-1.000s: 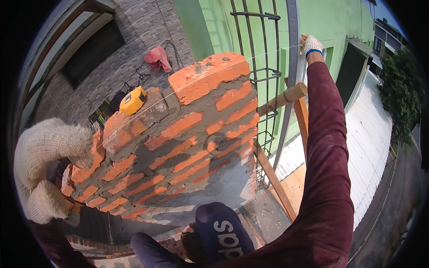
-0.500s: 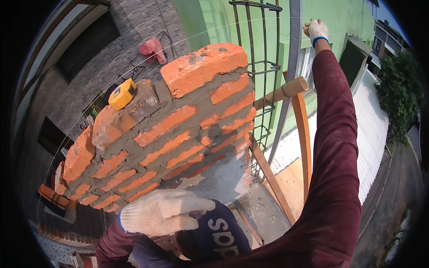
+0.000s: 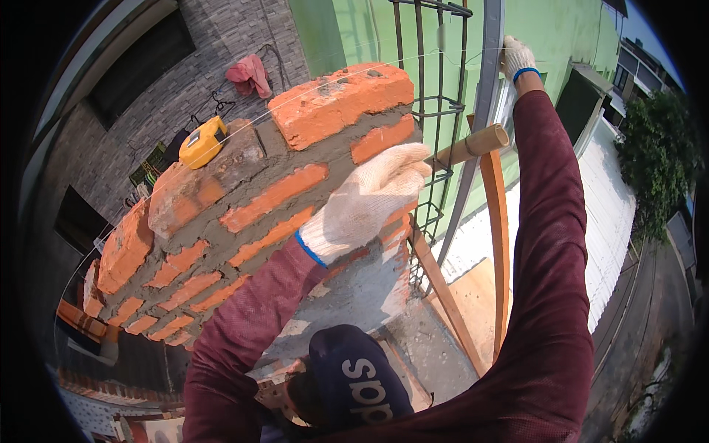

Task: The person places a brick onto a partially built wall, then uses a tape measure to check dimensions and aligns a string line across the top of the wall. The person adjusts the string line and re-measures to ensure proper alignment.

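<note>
My left hand (image 3: 365, 199), in a white knitted glove, reaches across the face of a red brick wall (image 3: 273, 190) with grey mortar, its fingers extended near a bamboo pole (image 3: 480, 145). My gloved right hand (image 3: 518, 59) is raised at the upper right beside a grey metal upright (image 3: 489, 88), fingers closed on a thin white string (image 3: 271, 111). This string stretches leftward over the wall's top. A yellow tape measure (image 3: 201, 144) rests on the top course, left of a raised brick (image 3: 340, 103).
A rebar cage (image 3: 442, 103) stands against a green wall (image 3: 358, 29). Wooden battens (image 3: 495, 229) lean at the right, beside a white corrugated roof (image 3: 605, 192). A pink cloth (image 3: 251, 74) hangs on grey stonework. Navy fabric with white lettering (image 3: 340, 354) shows below.
My left hand has moved from the far left, down past the lower edge of the wall, then up across its face. My right hand stays raised; the string shifted up, then back down slightly.
</note>
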The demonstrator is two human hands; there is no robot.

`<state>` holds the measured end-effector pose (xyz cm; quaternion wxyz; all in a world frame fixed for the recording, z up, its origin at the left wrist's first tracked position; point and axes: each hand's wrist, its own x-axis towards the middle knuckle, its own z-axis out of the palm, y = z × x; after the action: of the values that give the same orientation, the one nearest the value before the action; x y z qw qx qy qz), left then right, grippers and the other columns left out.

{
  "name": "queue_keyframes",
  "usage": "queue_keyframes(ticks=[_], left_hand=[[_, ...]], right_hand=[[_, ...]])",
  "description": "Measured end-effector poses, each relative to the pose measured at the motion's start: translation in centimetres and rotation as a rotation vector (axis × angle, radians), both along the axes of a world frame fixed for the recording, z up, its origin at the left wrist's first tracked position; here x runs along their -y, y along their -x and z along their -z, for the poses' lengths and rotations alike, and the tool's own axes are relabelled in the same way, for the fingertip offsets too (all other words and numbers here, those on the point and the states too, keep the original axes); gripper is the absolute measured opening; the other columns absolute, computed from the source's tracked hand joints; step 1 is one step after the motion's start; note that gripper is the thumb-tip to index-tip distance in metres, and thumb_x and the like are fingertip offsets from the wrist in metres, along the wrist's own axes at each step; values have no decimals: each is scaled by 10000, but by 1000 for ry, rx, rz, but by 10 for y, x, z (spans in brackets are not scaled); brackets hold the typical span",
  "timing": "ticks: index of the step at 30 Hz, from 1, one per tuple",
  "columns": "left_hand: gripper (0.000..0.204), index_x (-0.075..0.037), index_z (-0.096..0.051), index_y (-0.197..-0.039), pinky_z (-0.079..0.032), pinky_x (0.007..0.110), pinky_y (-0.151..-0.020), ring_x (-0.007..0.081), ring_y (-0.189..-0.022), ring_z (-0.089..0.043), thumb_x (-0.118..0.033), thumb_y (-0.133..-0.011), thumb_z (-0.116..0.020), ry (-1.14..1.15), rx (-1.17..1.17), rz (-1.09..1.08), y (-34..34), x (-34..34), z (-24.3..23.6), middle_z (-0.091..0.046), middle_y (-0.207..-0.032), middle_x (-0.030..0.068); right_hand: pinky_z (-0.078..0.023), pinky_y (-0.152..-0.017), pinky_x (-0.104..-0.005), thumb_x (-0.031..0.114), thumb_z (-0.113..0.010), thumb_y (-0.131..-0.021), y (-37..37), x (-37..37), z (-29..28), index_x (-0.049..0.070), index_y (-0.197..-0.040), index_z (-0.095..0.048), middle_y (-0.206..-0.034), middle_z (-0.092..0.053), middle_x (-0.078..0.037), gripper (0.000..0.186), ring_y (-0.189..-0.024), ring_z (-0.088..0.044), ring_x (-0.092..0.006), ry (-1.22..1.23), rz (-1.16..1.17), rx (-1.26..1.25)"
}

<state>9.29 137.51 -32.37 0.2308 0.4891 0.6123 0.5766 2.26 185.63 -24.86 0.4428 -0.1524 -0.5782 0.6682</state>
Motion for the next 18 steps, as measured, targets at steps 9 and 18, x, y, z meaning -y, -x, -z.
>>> queue_keyframes(ticks=[9, 18], left_hand=[[561, -11, -469, -1460, -473, 318, -1004, 274, -1251, -575, -278, -978, -572, 68, 24, -150, 40, -153, -40, -556, -1389, 229], [880, 57, -298, -1555, -394, 392, -1124, 371, -1389, -479, -354, -871, -668, 95, -255, -365, 85, -191, -31, -446, -1516, 299]], right_hand=[[-591, -733, -422, 343, -515, -992, -5, 38, 7, -3, -1156, -615, -1048, -734, -212, 396, -822, -728, -302, -184, -159, 63], [-554, -791, -417, 645, -301, -1029, -18, 81, 4, -60, -1223, -587, -1104, -662, -206, 785, -869, -678, -287, -129, -151, 41]])
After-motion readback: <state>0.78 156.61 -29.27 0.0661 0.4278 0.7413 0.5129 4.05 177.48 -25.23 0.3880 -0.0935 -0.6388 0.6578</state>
